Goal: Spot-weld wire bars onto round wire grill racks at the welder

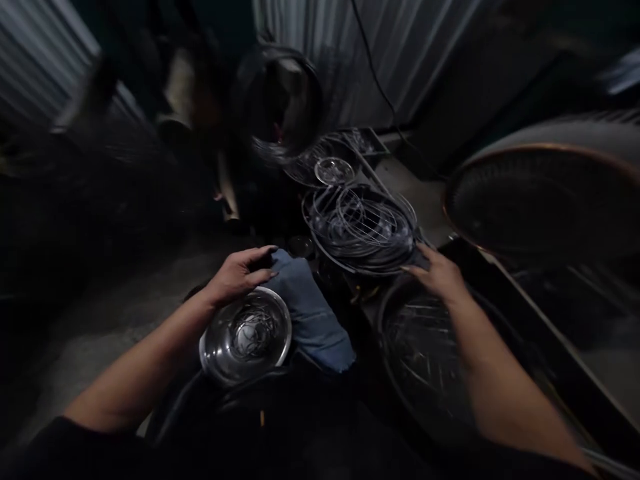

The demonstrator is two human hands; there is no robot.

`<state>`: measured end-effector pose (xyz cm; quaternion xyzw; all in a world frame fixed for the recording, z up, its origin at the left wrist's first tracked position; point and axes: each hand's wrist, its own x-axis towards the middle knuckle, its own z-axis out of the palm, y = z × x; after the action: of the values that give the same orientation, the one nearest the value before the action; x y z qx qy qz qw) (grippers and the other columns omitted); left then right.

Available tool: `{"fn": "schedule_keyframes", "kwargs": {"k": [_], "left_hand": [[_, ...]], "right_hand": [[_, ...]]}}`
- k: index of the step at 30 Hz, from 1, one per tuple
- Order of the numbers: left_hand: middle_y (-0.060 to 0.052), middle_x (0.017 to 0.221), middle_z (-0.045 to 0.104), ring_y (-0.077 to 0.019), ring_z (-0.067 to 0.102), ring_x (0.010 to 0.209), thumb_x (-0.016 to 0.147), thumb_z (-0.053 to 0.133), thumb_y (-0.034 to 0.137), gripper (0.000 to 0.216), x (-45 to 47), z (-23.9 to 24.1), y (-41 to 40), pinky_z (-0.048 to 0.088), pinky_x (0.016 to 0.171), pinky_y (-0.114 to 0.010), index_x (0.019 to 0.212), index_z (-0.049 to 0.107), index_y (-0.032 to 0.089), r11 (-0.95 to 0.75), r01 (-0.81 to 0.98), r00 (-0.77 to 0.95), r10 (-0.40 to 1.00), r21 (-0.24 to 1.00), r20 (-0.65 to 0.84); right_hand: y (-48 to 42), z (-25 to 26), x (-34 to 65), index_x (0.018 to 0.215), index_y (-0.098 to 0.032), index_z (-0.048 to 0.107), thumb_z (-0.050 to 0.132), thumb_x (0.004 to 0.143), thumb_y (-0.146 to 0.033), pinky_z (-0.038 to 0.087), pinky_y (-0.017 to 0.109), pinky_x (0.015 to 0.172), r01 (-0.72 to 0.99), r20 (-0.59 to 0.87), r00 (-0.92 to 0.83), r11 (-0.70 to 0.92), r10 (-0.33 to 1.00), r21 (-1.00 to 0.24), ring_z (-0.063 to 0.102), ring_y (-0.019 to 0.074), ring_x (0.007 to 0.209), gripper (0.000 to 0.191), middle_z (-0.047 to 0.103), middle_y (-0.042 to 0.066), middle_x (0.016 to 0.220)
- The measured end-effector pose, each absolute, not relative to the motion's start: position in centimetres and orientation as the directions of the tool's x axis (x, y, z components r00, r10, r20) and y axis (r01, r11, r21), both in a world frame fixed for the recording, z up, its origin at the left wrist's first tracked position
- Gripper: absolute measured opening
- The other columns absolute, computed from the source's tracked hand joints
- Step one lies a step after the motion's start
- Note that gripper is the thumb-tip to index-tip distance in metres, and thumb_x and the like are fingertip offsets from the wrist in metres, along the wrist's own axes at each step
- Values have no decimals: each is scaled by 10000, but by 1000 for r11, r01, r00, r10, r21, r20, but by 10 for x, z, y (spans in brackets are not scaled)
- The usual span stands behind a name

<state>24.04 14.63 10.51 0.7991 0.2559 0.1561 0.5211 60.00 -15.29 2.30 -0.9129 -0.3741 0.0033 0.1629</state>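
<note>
My left hand (239, 273) rests with curled fingers on a blue denim-covered knee (307, 313), just above a shiny steel bowl (246, 337) that holds thin wire pieces. My right hand (439, 272) reaches forward, fingers spread, its tips touching the near edge of a stack of round wire fan guards (361, 228). Whether it grips the wire is unclear. Below that hand lies a dark round wire grille (425, 353), partly hidden by my forearm.
A large dark fan grille with a copper-coloured rim (540, 200) stands at the right. More wire guards and a small round metal dish (334, 170) lie farther back. A corrugated metal wall (400, 53) with a hanging cable closes the back. Grey concrete floor (100, 327) spreads left.
</note>
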Motion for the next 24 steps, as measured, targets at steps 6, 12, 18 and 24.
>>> {"fn": "schedule_keyframes", "kwargs": {"k": [6, 12, 18, 24], "left_hand": [[-106, 1169, 712, -271, 644, 1139, 682, 789, 387, 584, 282, 82, 135, 454, 1078, -383, 1191, 703, 111, -235, 224, 847, 528, 946, -69], [-96, 1046, 741, -268, 675, 1041, 653, 814, 380, 566, 283, 83, 123, 493, 1020, -388, 1148, 729, 121, -170, 190, 853, 515, 967, -77], [-74, 1005, 736, -251, 665, 1027, 650, 825, 335, 522, 275, 86, 117, 464, 1029, -366, 1121, 742, 127, -142, 161, 829, 557, 977, -56], [-50, 975, 705, -198, 664, 940, 554, 903, 319, 690, 297, 90, 63, 514, 892, -338, 1188, 671, 174, 378, 96, 865, 426, 921, -265]], "right_hand": [[-294, 8, 512, 1503, -121, 379, 671, 757, -510, 483, 593, 925, 364, -402, 865, -927, 300, 93, 571, 439, 1175, 891, 512, 261, 1396], [-292, 3, 462, 1228, -275, 648, 563, 854, -245, 451, 654, 884, 432, -334, 881, -857, 335, 281, 530, 399, 1198, 385, 632, 127, 1260], [-321, 59, 520, 1034, -143, 713, 560, 832, -252, 514, 480, 893, 293, -46, 955, -956, 293, -10, 638, 354, 1038, 277, 692, 173, 1089], [-265, 107, 479, 913, -190, 710, 696, 733, -472, 528, 450, 879, 375, 308, 922, -730, 233, -571, 669, 309, 910, 335, 699, 114, 929]]}}
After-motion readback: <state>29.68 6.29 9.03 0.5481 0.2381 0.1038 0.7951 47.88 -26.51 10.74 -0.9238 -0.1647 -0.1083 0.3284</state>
